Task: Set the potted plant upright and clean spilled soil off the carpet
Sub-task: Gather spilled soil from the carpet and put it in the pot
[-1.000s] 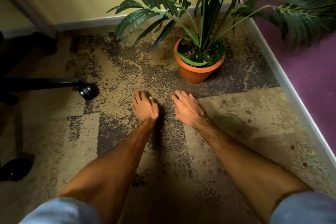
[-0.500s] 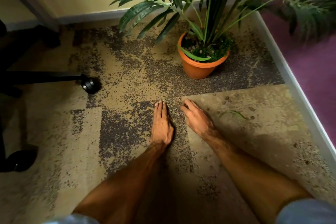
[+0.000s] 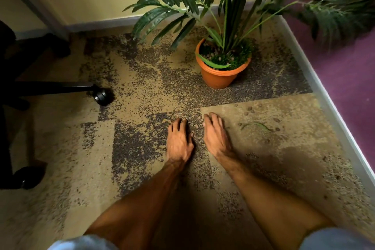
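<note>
Carpet (image 3: 142,168) in mottled tan and dark patches fills my view, bounded by a yellow wall behind and a purple wall to the right. Potted plant (image 3: 222,67) stands upright in the corner, its long axis vertical, stems rising out of the orange pot and fronds spreading left and right. Small soil pellets (image 3: 250,108) lie scattered between the pot and my hands. My left hand (image 3: 179,142) rests palm-down, fingers loosely extended, holding nothing. My right hand (image 3: 216,138) lies just beside it, likewise flat and empty. An office-chair caster (image 3: 100,95) sits well left.
</note>
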The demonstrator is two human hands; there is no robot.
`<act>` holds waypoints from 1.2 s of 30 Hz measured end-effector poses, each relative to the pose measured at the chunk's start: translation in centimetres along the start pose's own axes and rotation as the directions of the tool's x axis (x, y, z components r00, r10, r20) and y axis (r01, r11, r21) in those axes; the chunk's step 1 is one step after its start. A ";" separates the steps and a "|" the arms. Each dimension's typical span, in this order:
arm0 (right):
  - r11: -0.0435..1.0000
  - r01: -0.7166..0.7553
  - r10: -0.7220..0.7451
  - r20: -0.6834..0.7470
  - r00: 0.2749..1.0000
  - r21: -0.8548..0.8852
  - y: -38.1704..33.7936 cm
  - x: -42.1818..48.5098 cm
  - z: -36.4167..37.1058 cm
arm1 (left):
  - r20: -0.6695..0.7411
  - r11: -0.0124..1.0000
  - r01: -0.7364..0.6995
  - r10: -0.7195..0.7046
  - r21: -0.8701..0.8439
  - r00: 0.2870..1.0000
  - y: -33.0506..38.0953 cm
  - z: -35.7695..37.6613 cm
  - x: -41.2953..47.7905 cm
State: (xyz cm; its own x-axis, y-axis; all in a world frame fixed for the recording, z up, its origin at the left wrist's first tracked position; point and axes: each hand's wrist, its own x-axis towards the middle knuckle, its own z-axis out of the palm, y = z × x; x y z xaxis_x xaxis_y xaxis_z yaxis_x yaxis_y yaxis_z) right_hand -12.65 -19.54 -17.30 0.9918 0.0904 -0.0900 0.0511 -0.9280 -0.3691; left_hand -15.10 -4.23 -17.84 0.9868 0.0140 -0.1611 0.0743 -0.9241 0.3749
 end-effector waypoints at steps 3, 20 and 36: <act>0.991 0.130 -0.126 0.083 0.989 -0.045 -0.9 0.4 0.2 | 0.002 0.998 0.024 -0.024 -0.055 1.000 0.1 -0.7 0.5; 0.983 0.185 -0.183 0.070 0.981 -0.013 -1.6 0.8 -0.5 | 0.065 0.983 -0.166 0.171 -0.076 0.983 1.0 -2.3 1.0; 0.890 0.051 0.261 -0.598 0.758 0.452 0.5 8.2 -15.1 | -0.393 0.807 0.009 -0.298 -0.591 0.870 13.4 -13.7 11.8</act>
State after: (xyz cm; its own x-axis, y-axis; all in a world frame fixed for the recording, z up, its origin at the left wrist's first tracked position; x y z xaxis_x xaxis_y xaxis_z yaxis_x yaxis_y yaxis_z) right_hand -2.76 -24.67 -4.27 0.8351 -0.3894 0.3886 0.0430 -0.6580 -0.7518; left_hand -0.50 -11.18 -2.24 0.8925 0.4381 0.1072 0.1541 -0.5194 0.8405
